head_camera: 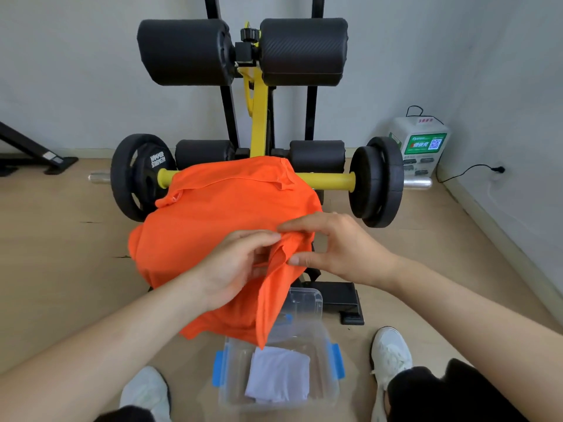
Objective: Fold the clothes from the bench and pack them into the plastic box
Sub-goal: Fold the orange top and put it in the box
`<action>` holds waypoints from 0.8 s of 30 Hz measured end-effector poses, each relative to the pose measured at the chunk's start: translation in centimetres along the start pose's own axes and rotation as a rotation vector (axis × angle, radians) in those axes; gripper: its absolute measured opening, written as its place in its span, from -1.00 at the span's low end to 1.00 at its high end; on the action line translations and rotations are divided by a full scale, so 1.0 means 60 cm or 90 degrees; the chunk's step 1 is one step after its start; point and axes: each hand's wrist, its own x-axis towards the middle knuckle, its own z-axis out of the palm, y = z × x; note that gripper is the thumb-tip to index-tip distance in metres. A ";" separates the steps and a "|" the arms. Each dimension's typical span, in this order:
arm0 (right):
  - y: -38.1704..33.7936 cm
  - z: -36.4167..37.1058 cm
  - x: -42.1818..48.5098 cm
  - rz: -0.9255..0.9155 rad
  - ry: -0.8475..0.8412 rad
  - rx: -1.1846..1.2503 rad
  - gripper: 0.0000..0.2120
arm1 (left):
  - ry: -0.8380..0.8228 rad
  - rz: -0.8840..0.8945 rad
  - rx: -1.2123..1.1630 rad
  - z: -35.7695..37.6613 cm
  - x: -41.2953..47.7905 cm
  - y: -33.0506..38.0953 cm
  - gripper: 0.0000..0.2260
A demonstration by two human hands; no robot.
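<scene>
While hands [286, 260] pinch, orange shirt [213, 214] between

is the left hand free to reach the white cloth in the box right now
Probably not yet: the left hand is pinching the orange shirt, which hangs over the box and partly covers the white cloth.

Pale grey walls [76, 71], light wood floor [61, 239], white charging station [422, 144] in corner.

Single head-worn wide-angle view, looking forward and down, close above both forearms, toward the wall
</scene>
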 end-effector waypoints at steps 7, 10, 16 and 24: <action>0.027 -0.005 0.003 0.060 0.030 0.021 -0.90 | -0.074 0.015 0.144 -0.023 -0.014 -0.001 -0.64; 0.035 -0.010 -0.001 0.086 0.029 0.049 -0.97 | -0.089 0.088 0.314 -0.021 -0.016 -0.012 -0.53; 0.032 -0.023 -0.009 0.105 0.075 0.086 -0.93 | 0.017 0.177 0.443 0.012 -0.012 -0.039 -0.56; 0.025 -0.024 -0.012 0.087 0.057 0.103 -0.80 | 0.191 0.333 0.529 0.049 0.008 -0.031 -0.77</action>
